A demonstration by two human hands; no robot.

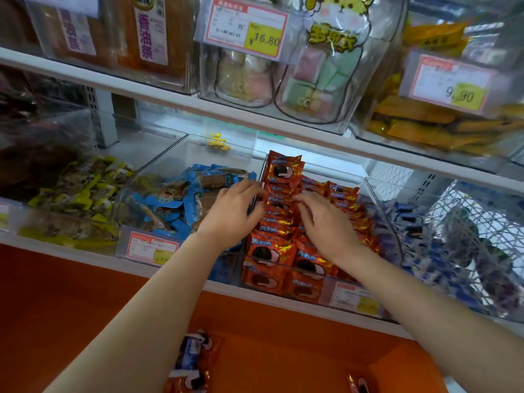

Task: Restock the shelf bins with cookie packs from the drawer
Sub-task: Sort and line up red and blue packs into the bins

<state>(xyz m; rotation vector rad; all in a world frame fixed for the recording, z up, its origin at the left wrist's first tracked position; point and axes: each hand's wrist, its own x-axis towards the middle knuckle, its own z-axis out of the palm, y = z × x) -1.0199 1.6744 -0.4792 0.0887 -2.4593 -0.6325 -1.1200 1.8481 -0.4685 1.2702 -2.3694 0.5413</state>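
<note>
Cookie packs [279, 219], red w/ gold trim, stand on edge in tight rows filling a clear bin [392, 236] on the lower shelf, faces fwd, prob. so shoppers can read them. Left hand [235, 207] lies w/ fingers loosely spread against the row's left flank, by the bin wall, apparently squaring it up. Right hand [326, 222] lies over the pack tops from the right, fingers blurred; can't tell if they pinch one. The packs sit between & under both hands, touching them. A few spare packs [195, 361] lie in the orange drawer [283, 361] below, likely next to go up.
</note>
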